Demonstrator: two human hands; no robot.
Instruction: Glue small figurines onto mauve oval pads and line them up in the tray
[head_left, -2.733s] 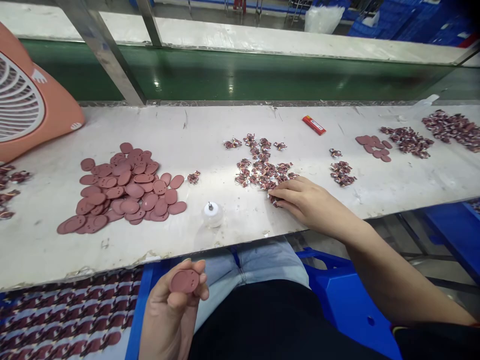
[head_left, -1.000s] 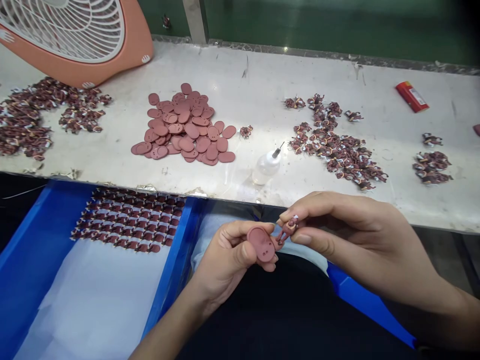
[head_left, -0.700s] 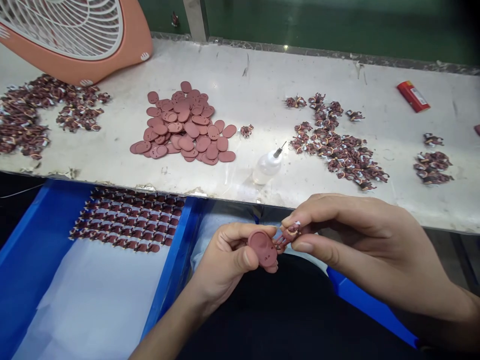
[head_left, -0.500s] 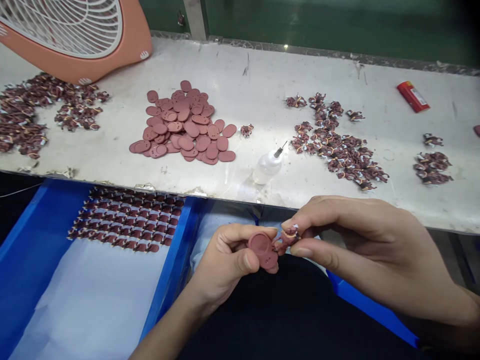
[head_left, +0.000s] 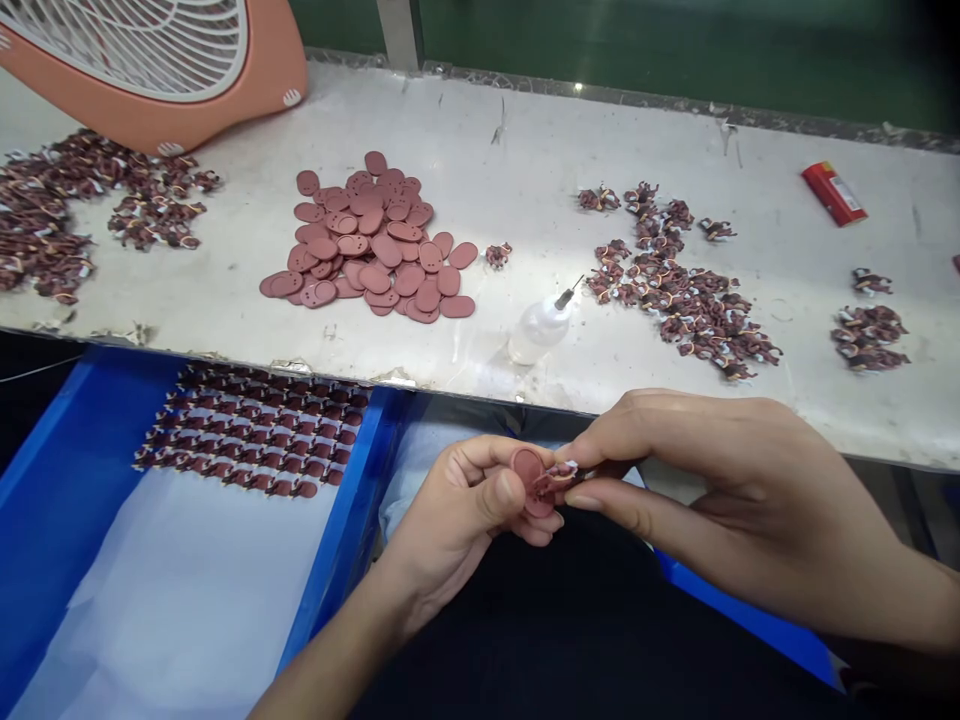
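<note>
Between the thumb and fingers of my left hand [head_left: 457,520] is a reddish-brown oval base [head_left: 528,468], its face turned toward me. My right hand [head_left: 720,500] pinches a small brown figurine [head_left: 561,474] with white and yellow bits. The figurine's lower end meets the base; whether it sits in the small holes there I cannot tell. Beyond my hands, a clear squeeze bottle with a needle tip [head_left: 541,328] stands on the bench. A pile of the same oval bases [head_left: 386,250] lies left of it, and a heap of loose figurines [head_left: 690,290] to its right.
An orange fan [head_left: 225,120] covers the bench's back left, beside more figurines [head_left: 45,220]. Below the bench edge, a blue bin [head_left: 337,530] holds rows of figurines on bases [head_left: 262,425] over white sheeting. A red lighter [head_left: 834,194] lies at the back right.
My right hand has shifted slightly left, bringing the figurine down against the base. The base has turned a little in my left hand. The view has moved slightly.
</note>
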